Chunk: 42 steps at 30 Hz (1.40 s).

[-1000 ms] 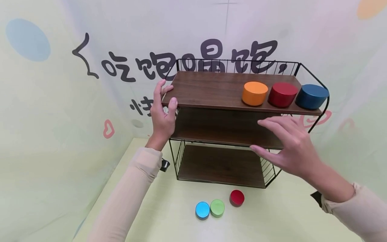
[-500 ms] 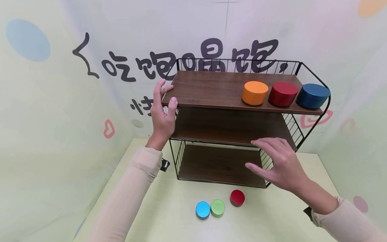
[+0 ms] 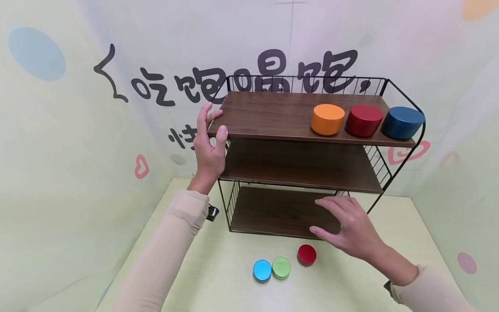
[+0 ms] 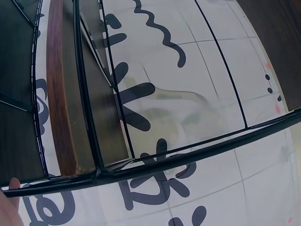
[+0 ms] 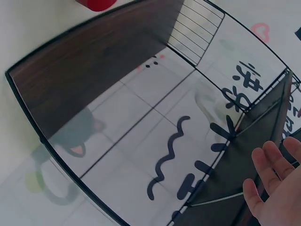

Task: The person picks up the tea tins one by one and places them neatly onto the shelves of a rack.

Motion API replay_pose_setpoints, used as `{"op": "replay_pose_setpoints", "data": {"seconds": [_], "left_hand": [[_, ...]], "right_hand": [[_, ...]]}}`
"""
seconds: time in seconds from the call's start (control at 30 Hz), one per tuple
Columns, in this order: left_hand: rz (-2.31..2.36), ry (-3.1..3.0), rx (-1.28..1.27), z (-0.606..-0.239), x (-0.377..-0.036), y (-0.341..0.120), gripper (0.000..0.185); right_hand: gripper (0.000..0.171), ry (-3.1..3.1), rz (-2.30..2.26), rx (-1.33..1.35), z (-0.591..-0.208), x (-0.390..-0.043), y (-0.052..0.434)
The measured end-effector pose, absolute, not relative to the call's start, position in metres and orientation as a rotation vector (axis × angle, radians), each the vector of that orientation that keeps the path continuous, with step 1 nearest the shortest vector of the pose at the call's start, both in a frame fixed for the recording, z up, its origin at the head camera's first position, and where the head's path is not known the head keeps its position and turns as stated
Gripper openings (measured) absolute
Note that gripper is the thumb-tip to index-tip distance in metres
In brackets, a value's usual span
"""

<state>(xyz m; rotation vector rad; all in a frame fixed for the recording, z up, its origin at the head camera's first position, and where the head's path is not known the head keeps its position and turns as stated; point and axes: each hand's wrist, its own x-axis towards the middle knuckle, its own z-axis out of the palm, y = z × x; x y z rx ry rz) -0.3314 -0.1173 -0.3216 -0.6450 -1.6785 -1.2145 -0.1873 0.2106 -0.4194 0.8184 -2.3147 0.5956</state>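
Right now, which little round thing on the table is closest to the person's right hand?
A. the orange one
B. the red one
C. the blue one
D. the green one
B. The small red tin sits on the table just left of the right hand, which is open and holds nothing, while the green tin and blue tin lie farther left.

- Two bare hands on show, the left hand point(image 3: 209, 145) and the right hand point(image 3: 352, 229), with no gloves, no rings.
- Back from the fingers point(image 3: 331, 203), both forearms wear snug pale beige sleeves, ending at the wrist.
- Just behind each cuff, a dark strap peeks out: black, small, tucked under the wrist.
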Motion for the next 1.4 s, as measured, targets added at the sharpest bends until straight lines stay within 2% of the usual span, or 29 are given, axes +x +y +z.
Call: {"op": "replay_pose_setpoints", "data": {"seconds": [0.27, 0.43, 0.73, 0.9, 1.4], "left_hand": [[-1.223, -1.665, -0.651, -0.323, -0.332, -0.118, 0.054], [-1.237, -1.651, -0.645, -0.322, -0.331, -0.116, 0.054], [-1.284, -1.617, -0.681, -0.301, -0.304, -0.105, 0.05], [-1.275, -1.615, -0.678, -0.3, -0.302, -0.103, 0.049], [-1.266, -1.613, -0.684, -0.301, -0.303, -0.104, 0.049]], "right_hand": [[0.068, -2.318, 0.624, 0.796, -0.442, -0.189, 0.211], [0.062, -2.31, 0.646, 0.808, -0.46, -0.191, 0.211], [0.059, -2.333, 0.66, 0.799, -0.494, -0.191, 0.209], [0.056, -2.392, 0.635, 0.785, -0.513, -0.187, 0.206], [0.059, -2.451, 0.602, 0.734, -0.553, -0.182, 0.199]]}}
